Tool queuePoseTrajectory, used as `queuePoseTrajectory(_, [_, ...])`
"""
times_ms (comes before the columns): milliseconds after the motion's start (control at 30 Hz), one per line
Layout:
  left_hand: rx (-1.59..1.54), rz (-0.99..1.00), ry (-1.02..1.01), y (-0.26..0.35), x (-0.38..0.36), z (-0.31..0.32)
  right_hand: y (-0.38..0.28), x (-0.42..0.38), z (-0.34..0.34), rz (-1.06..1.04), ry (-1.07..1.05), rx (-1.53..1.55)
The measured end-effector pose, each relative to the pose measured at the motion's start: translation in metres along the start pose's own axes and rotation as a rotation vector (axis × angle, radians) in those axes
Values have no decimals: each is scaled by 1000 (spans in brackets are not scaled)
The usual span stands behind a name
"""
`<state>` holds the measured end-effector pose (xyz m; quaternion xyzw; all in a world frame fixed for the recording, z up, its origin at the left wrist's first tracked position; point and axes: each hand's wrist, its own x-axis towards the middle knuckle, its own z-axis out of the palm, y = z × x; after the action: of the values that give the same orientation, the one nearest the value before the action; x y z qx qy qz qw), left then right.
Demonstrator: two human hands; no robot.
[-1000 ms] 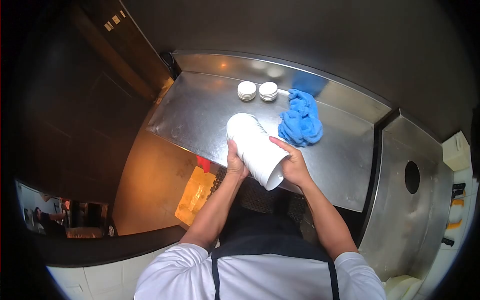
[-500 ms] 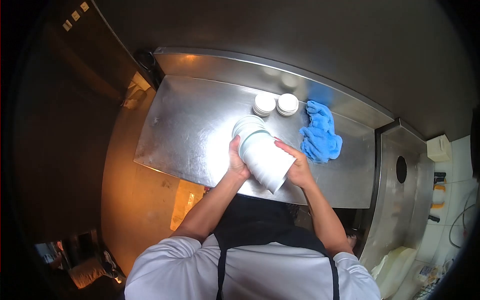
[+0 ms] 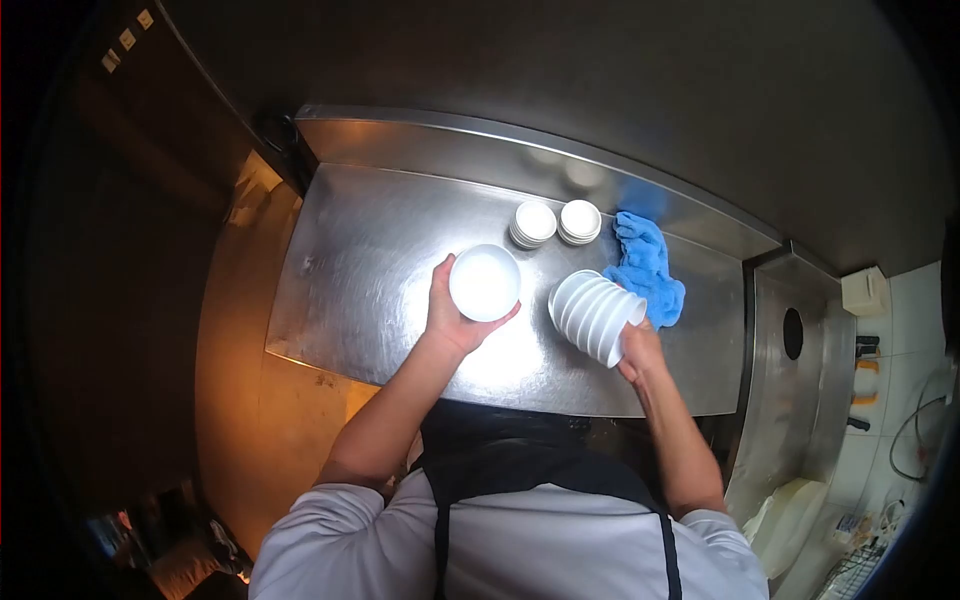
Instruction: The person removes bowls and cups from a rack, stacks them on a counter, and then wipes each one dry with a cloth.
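My left hand (image 3: 455,315) is wrapped round a white bowl (image 3: 485,284), whose round opening faces the camera. To the right, my right hand (image 3: 640,352) grips a tilted stack of several nested white bowls (image 3: 592,312) by its lower right end. Both are held over the steel counter (image 3: 370,250). Two short stacks of small white dishes, a left one (image 3: 534,222) and a right one (image 3: 580,221), stand near the back edge. A crumpled blue cloth (image 3: 645,268) lies just behind my right hand.
A raised steel ledge (image 3: 420,140) runs along the counter's back. At the right is a steel sink unit (image 3: 775,400) with a dark round hole (image 3: 793,333). Beyond it, knives with dark and yellow handles (image 3: 866,382) are on the tiled wall.
The bowls, earlier held together between both hands, are now apart. One bowl is in my left hand, and my right hand has moved right with the nested stack.
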<state>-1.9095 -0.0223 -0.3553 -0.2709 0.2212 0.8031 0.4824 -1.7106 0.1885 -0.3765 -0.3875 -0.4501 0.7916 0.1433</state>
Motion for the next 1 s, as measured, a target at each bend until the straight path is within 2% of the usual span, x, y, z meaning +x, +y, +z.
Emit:
queuePoseTrajectory(67, [1,-36,16,4,-2,13,-8,20,-12,97,96,-103])
queuePoseTrajectory(167, [28,-85,28,3,8,23,-13,54,-25,177,39,-187])
queuePoseTrajectory(300, [57,-102,24,-3,19,34,-52,56,17,288,64,-295])
queuePoseTrajectory(433, [84,-90,12,-5,20,40,-62,63,35,115,105,-539])
queuePoseTrajectory(533, [68,-53,-12,-5,18,34,-44,77,27,-140,122,-483])
queuePoseTrajectory(667, [-56,-17,-5,-12,14,23,-42,76,24,-111,100,-381])
queuePoseTrajectory(767, [-109,-7,145,-23,0,20,-35,81,17,-130,89,-324])
queuePoseTrajectory(867, [127,67,122,-62,-14,-2,-40,76,22,-97,76,-276])
queuePoseTrajectory(900, [298,35,16,-79,-8,-24,-42,74,23,-93,64,-275])
queuePoseTrajectory(967, [804,114,-212,-111,5,-39,-43,73,22,-80,39,-173])
queuePoseTrajectory(1000, [1021,350,-210,-123,13,-35,-43,73,19,-71,27,-73])
